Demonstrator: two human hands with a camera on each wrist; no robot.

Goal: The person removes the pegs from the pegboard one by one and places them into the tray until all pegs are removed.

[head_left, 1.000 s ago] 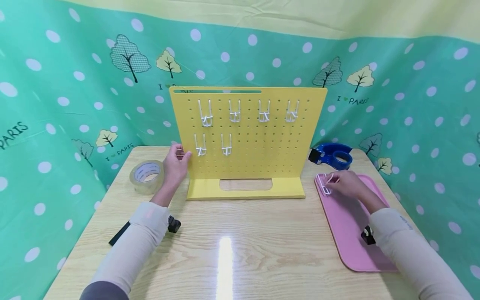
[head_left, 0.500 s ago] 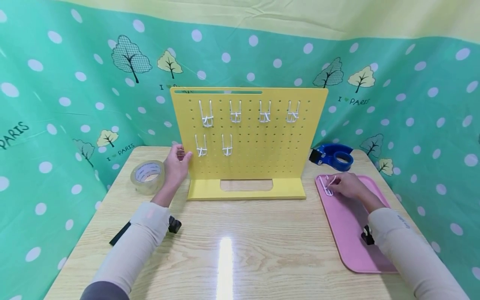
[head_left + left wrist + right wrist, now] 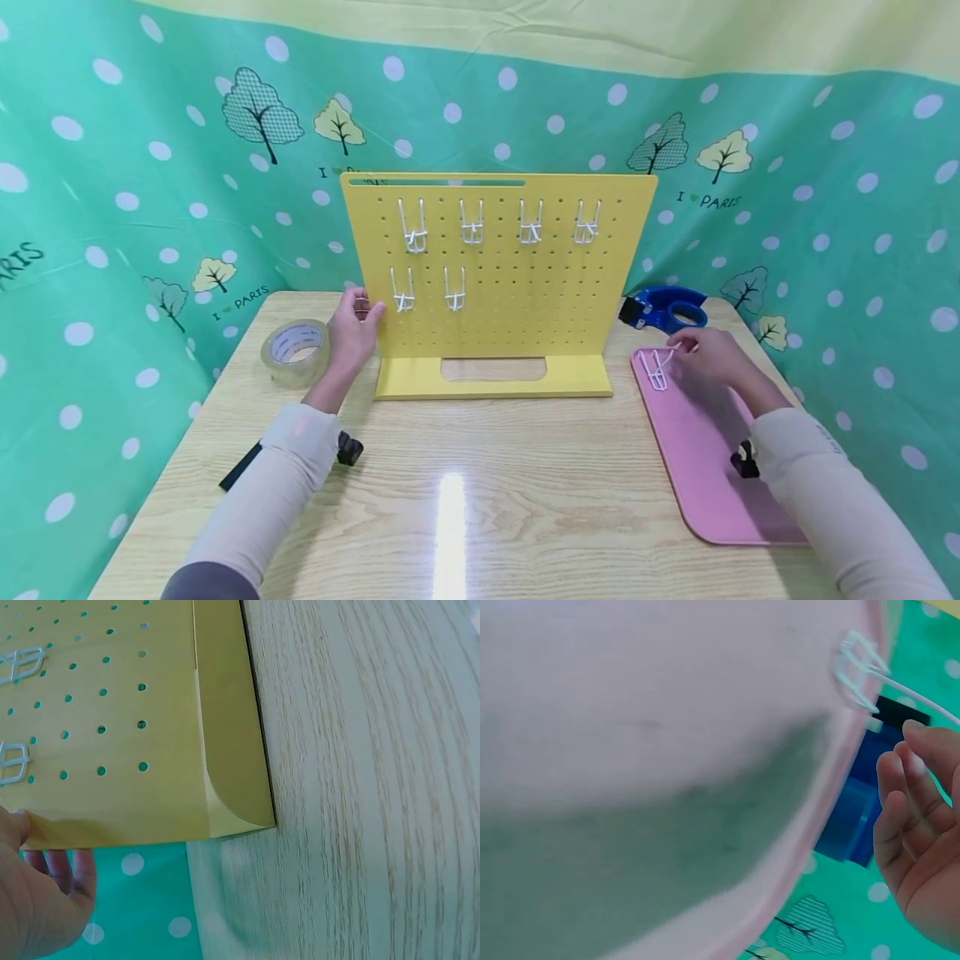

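A yellow pegboard (image 3: 525,317) stands upright with several white wire hooks (image 3: 472,223) in its holes, a row along the top and two below. At the board's left edge, my left hand (image 3: 351,333) grips it, thumb on the front face and fingers behind, as the left wrist view confirms. One more white wire hook (image 3: 658,379) lies at the far left corner of the pink tray (image 3: 712,475), its arm slanting up toward my right hand (image 3: 712,358). My right fingers are bent beside that arm; whether they pinch it is unclear. In the right wrist view, the hook (image 3: 859,671) appears past my thumb.
A roll of clear tape (image 3: 296,354) sits left of the board. A blue tape dispenser (image 3: 666,310) stands behind the pink tray. My left forearm crosses above a black strip (image 3: 240,471) on the wooden table (image 3: 525,500). A green patterned cloth (image 3: 480,108) hangs behind.
My right hand has shifted slightly right and away, toward the end of the loose hook's arm. That hook has slid a little right on the tray. My left hand stays on the board.
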